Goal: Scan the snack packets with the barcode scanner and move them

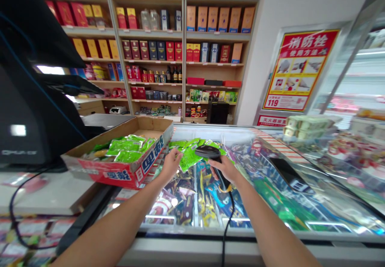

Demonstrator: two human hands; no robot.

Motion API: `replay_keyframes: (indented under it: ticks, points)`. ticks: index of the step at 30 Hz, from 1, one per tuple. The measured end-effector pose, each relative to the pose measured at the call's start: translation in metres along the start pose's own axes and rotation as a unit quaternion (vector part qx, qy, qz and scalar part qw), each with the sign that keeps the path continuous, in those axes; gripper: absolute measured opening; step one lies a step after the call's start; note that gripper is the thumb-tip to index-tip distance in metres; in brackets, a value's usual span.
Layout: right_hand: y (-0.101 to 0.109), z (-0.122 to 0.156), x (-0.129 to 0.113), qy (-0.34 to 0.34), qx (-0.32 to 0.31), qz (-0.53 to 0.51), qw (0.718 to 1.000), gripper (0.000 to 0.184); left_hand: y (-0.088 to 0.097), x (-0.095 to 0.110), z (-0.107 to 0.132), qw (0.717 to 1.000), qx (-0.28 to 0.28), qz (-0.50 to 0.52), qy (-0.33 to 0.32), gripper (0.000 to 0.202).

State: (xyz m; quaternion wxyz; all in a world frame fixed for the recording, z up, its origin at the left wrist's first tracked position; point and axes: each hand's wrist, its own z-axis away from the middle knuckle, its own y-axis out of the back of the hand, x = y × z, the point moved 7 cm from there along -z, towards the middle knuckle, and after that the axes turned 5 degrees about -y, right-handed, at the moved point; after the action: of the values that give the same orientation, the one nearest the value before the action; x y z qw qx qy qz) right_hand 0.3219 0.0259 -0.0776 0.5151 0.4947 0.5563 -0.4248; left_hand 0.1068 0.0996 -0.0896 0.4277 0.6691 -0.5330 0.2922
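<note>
My right hand (226, 170) grips the handle of a black barcode scanner (207, 151); its head hangs over a small heap of green snack packets (190, 153) lying on the glass lid of a chest freezer (270, 158). My left hand (171, 164) pinches the edge of one green packet in that heap. The scanner's black cable (226, 223) runs down toward me. Just left of my left hand sits a shallow cardboard tray (132, 172) with more green packets (129, 146) inside.
A black checkout terminal (33, 110) stands at the left on a counter. Shelves of boxed goods and bottles (168, 54) fill the back wall. A red and yellow poster (300, 68) hangs on the right. Stacked pale packets (303, 126) rest on the far right of the freezer.
</note>
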Motion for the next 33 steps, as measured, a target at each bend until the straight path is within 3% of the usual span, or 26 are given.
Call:
replay_keyframes:
  ticks: [11,14,18,21,24,28,33]
  points:
    - [-0.001,0.0,-0.003,0.008,-0.008,0.031,0.999,0.036,0.0,0.003,0.001,1.0,0.003,-0.025,-0.004,0.022]
    - [-0.001,0.0,-0.005,0.004,0.007,-0.001,1.0,0.035,0.001,0.003,0.0,0.999,0.007,-0.039,-0.021,0.022]
    - [0.017,0.0,-0.01,0.009,0.117,-0.115,0.986,0.037,0.001,-0.004,-0.003,0.999,0.027,-0.018,-0.014,0.022]
    - [0.043,0.003,-0.012,0.042,0.227,-0.211,0.95,0.039,-0.004,-0.013,-0.011,0.998,0.036,0.032,0.03,0.023]
    - [0.068,0.005,-0.011,0.081,0.303,-0.264,0.912,0.037,-0.012,-0.007,-0.028,0.999,0.036,0.017,0.027,0.02]
    - [0.082,0.008,-0.009,0.107,0.351,-0.284,0.886,0.037,-0.03,0.017,-0.057,0.995,0.055,-0.088,0.002,0.015]
    - [0.078,0.013,-0.013,0.123,0.37,-0.285,0.875,0.037,-0.071,0.036,-0.083,0.981,0.045,-0.188,0.017,0.015]
